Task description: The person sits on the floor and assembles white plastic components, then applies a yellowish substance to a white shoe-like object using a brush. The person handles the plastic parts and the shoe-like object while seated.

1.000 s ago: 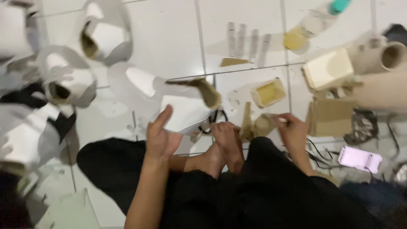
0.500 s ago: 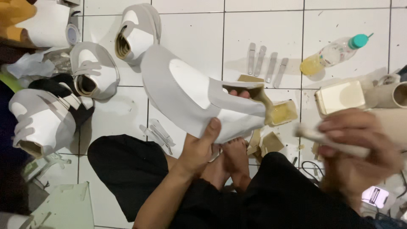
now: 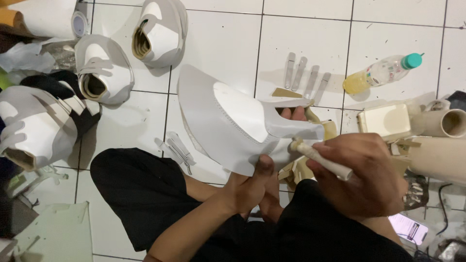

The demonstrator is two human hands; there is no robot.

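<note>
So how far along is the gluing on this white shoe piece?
Done: three formed uppers lie on the tiled floor at the upper left. In hand: the left hand holds a flat white upper, and the right hand holds a brush at its edge. Left: grey strips and a bottle lie untouched; how much is coated can't be told.

Bare tiled floor (image 3: 218,48) lies open at twelve o'clock; finished white shoe uppers (image 3: 104,68) crowd ten, metal strips (image 3: 306,77) and a bottle (image 3: 383,73) block one, cardboard tubes (image 3: 444,123) three.
</note>
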